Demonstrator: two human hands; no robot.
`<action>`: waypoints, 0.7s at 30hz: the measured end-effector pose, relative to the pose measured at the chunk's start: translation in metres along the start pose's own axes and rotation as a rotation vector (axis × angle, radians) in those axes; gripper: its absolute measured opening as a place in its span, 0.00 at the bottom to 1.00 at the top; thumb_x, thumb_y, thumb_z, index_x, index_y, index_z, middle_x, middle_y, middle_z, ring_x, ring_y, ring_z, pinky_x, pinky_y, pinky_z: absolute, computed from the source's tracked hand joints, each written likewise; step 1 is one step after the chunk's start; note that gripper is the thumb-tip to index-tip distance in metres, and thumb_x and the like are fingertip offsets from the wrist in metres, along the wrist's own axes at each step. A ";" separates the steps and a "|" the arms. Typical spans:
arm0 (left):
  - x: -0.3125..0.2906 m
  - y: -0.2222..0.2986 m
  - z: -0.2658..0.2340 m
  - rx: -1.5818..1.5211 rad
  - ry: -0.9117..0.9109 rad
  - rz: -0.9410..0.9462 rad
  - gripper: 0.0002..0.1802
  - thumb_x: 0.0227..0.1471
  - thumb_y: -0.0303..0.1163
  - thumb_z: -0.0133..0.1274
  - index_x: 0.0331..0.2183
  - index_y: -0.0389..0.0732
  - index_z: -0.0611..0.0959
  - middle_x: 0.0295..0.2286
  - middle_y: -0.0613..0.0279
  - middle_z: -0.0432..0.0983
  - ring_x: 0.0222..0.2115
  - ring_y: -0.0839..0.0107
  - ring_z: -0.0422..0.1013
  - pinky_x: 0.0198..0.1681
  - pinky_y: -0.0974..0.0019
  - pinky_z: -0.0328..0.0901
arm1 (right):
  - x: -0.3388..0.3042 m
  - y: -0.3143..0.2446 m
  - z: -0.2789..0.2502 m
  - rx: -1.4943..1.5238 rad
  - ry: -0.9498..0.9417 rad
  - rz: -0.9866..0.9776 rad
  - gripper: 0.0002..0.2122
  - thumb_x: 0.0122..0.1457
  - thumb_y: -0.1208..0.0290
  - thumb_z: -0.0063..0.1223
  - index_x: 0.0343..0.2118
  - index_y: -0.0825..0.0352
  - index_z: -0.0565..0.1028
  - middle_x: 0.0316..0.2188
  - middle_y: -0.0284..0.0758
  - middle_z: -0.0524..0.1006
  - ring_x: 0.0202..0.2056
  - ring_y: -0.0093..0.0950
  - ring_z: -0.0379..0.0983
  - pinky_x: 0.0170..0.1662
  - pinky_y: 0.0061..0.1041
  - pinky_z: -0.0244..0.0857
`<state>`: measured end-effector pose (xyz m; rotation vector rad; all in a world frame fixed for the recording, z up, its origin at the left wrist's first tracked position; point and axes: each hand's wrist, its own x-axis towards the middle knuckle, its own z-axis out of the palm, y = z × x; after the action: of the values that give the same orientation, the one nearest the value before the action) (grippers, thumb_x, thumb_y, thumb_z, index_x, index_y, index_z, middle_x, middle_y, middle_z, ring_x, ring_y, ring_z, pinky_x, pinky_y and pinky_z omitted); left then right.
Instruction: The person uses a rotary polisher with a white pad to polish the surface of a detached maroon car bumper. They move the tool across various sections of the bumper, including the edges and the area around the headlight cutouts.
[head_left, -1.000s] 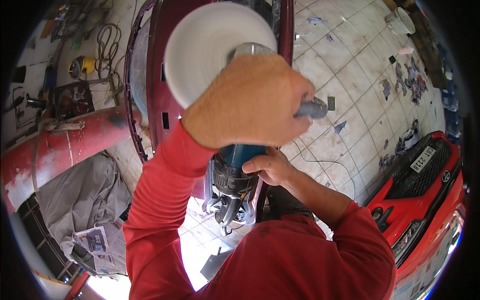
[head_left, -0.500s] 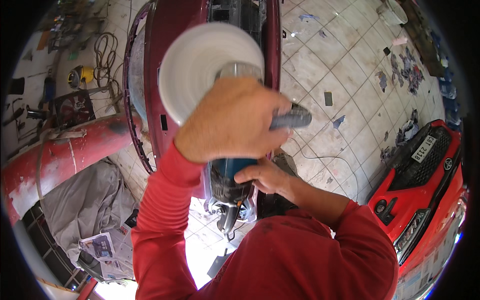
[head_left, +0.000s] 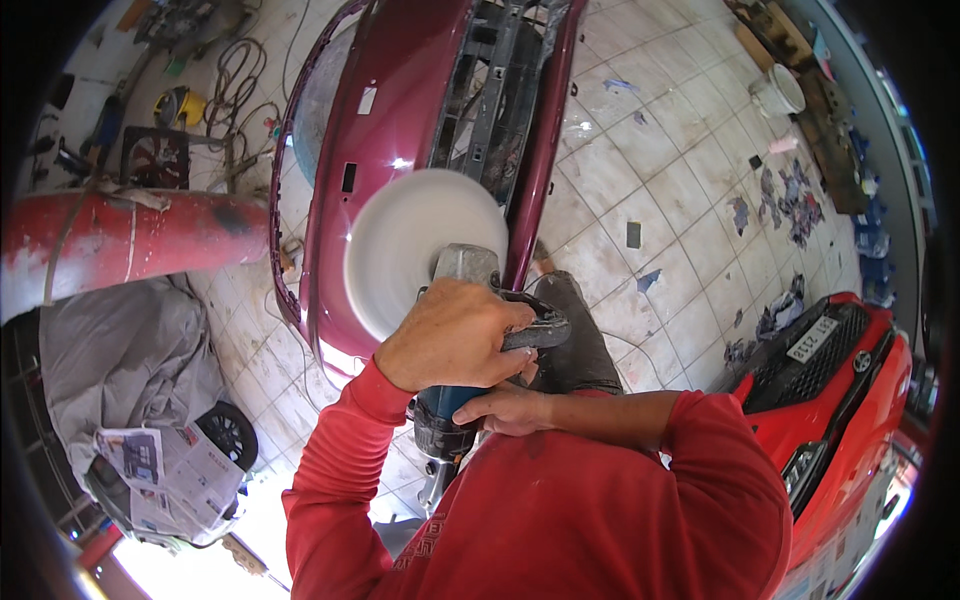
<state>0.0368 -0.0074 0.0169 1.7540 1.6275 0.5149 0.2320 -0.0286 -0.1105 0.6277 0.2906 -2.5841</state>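
A blue and black rotary polisher (head_left: 440,404) runs from near my body toward a maroon car bumper (head_left: 395,120). Its round white pad (head_left: 395,245) looks smeared as if spinning and overlaps the bumper's lower part; whether it touches the paint I cannot tell. Behind the metal head, my left hand (head_left: 460,335) is closed on the polisher's dark front handle (head_left: 540,330). Closer to me, my right hand (head_left: 505,408) wraps the blue body, its thumb on top and the other fingers hidden underneath.
A red cylindrical tank (head_left: 150,240) lies at left above a grey cover (head_left: 130,350) with newspaper (head_left: 185,475). The front of a red car (head_left: 830,400) stands at right. A white bucket (head_left: 778,92) and masking scraps (head_left: 795,205) are on the tiled floor (head_left: 640,130).
The polisher and both hands have come back toward my body. More of the bumper's far part shows, and the view has tilted. Both hands keep their hold.
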 end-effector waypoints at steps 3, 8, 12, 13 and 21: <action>0.016 -0.002 -0.009 -0.008 0.049 0.017 0.13 0.43 0.40 0.68 0.30 0.42 0.88 0.17 0.54 0.78 0.20 0.50 0.76 0.25 0.51 0.67 | 0.002 -0.018 -0.013 -0.047 -0.022 0.028 0.25 0.61 0.75 0.68 0.60 0.58 0.72 0.53 0.28 0.78 0.57 0.25 0.74 0.59 0.35 0.70; 0.065 -0.013 -0.037 0.041 0.018 -0.003 0.15 0.42 0.39 0.69 0.35 0.44 0.90 0.18 0.55 0.78 0.21 0.51 0.77 0.24 0.54 0.67 | -0.008 -0.073 -0.024 -0.190 -0.001 0.083 0.25 0.60 0.71 0.70 0.60 0.62 0.74 0.51 0.30 0.79 0.54 0.24 0.74 0.55 0.33 0.70; 0.126 -0.017 -0.075 0.050 0.029 0.042 0.16 0.42 0.39 0.70 0.35 0.44 0.90 0.19 0.55 0.79 0.21 0.51 0.77 0.24 0.53 0.67 | -0.033 -0.160 -0.009 -0.487 0.021 -0.066 0.27 0.61 0.67 0.70 0.61 0.65 0.73 0.53 0.31 0.77 0.52 0.24 0.73 0.54 0.32 0.69; 0.143 -0.019 -0.087 0.048 0.032 0.054 0.16 0.41 0.38 0.70 0.35 0.43 0.90 0.19 0.55 0.79 0.21 0.52 0.77 0.24 0.54 0.67 | -0.031 -0.168 -0.014 -0.379 0.019 -0.111 0.27 0.61 0.67 0.70 0.62 0.65 0.73 0.53 0.31 0.77 0.52 0.23 0.73 0.54 0.32 0.69; 0.247 -0.044 -0.149 0.048 0.016 0.048 0.19 0.41 0.37 0.73 0.37 0.40 0.92 0.24 0.51 0.83 0.24 0.51 0.80 0.26 0.57 0.71 | -0.033 -0.271 -0.011 -0.031 0.071 -0.237 0.32 0.56 0.76 0.69 0.64 0.64 0.68 0.54 0.33 0.77 0.56 0.27 0.74 0.58 0.34 0.71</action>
<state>-0.0634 0.2649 0.0495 1.8330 1.6244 0.5174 0.1313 0.2238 -0.0792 0.7136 0.4527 -2.7790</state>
